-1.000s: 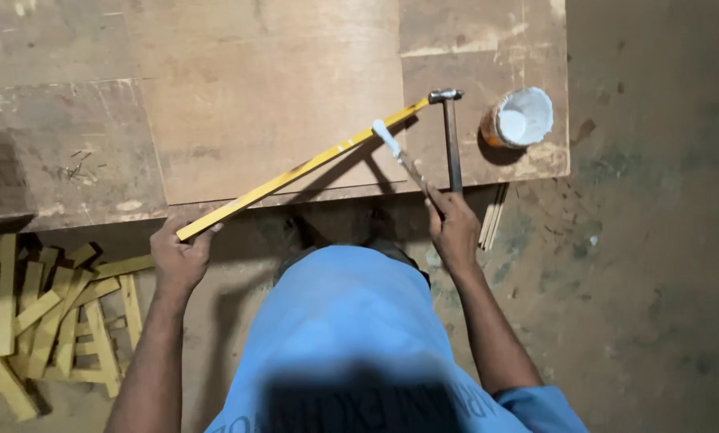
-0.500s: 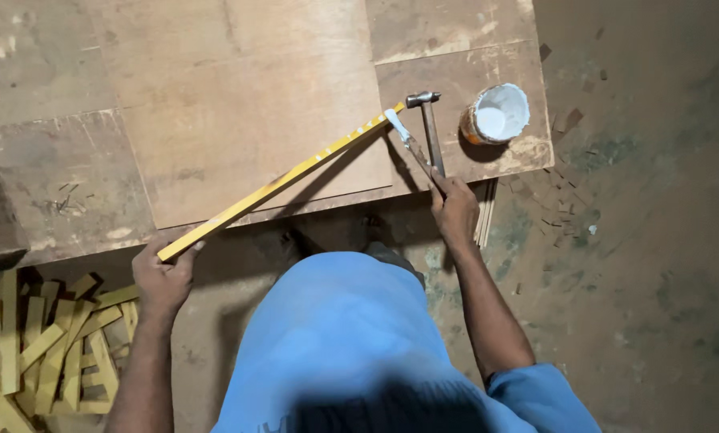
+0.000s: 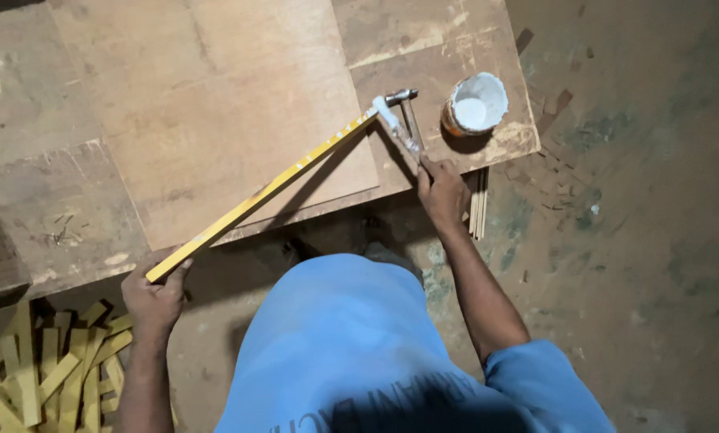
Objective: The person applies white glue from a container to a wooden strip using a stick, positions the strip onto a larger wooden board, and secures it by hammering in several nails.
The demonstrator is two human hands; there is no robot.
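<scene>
My left hand [image 3: 155,297] grips the near end of a long yellow wooden strip [image 3: 263,192], which slants up and right across the plywood board [image 3: 215,104]. My right hand [image 3: 443,192] holds a small white-tipped brush [image 3: 395,128] whose tip touches the strip's far end. A metal-headed hammer [image 3: 403,100] lies on the board just beside the brush. An open tin of white glue [image 3: 475,104] stands to the right of the hammer.
Several short yellow wooden strips [image 3: 46,377] are piled on the floor at lower left. A few thin sticks [image 3: 478,212] lean by the board's edge next to my right hand. Stained concrete floor [image 3: 640,240] lies to the right.
The brush tip has shifted from partway along the strip to its far end by the hammer head. Both hands keep their hold, and the view has drifted slightly.
</scene>
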